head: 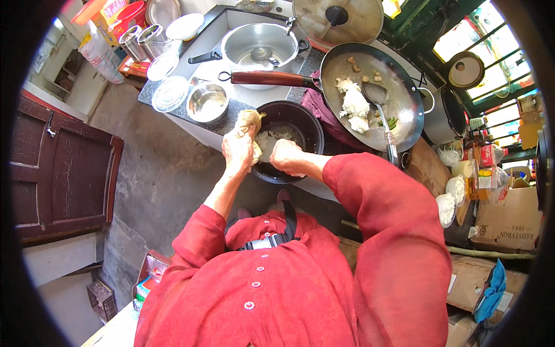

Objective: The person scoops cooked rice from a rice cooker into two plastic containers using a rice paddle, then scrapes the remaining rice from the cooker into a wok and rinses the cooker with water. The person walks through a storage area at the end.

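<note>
My left hand (pixel 239 149) grips a bunched tan cloth (pixel 249 121) at the left rim of a dark cooking pot (pixel 318 123). Over the pot's near side, my right hand (pixel 286 156) is closed on a pale, flat tool (pixel 265 146), mostly hidden by the fingers; its exact kind I cannot tell. Some white rice lies inside the pot. Beyond it to the right, a wok (pixel 401 65) with a wooden handle holds clumps of white rice (pixel 355 104), a few brown pieces, green bits and a metal spatula (pixel 376 93).
A large aluminium pot (pixel 243 37) with a ladle inside stands in the sink area. A steel bowl (pixel 207 102) and a clear lid (pixel 170 94) lie on the granite counter (pixel 145 96). Bowls of white food (pixel 445 210) and bottles (pixel 488 156) stand at right.
</note>
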Tool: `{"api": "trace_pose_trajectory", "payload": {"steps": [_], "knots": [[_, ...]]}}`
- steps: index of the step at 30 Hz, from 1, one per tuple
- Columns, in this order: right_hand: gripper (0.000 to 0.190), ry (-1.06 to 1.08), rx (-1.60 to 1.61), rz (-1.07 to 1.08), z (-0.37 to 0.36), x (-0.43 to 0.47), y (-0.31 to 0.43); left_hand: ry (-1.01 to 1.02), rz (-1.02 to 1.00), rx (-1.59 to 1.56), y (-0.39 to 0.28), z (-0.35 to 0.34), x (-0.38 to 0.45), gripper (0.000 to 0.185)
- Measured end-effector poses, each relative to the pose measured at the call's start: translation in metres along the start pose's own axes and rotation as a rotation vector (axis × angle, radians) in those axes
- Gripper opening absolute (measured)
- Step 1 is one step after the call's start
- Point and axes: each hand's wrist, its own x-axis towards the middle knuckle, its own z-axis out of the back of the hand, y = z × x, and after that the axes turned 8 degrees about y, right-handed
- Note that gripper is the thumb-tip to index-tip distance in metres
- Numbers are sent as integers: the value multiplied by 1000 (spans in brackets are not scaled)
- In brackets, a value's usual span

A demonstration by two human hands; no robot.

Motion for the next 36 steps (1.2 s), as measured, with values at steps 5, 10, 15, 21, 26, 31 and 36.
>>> {"api": "trace_pose_trajectory", "payload": {"steps": [5,10,15,21,26,31,36], "knots": [[22,-108,144,145,-2,30,-12,17,19,8,5,-3,7,28],[32,-130,381,304,2,42,-19,27,-29,-206,13,-6,12,22],[33,211,1029,402,14,41,-30,63,-5,-234,2,-1,4,14],[30,-234,764,333,0,-13,-19,195,-64,-437,-21,6,-30,30],[38,-277,609,453,-11,-63,-38,6,-467,-148,-22,9,-52,32],[41,-295,628,616,-28,-99,-53,32,-404,-475,-27,20,-55,35],[38,-201,574,590,-12,-129,-64,91,-230,-566,-43,27,-50,30]]}}
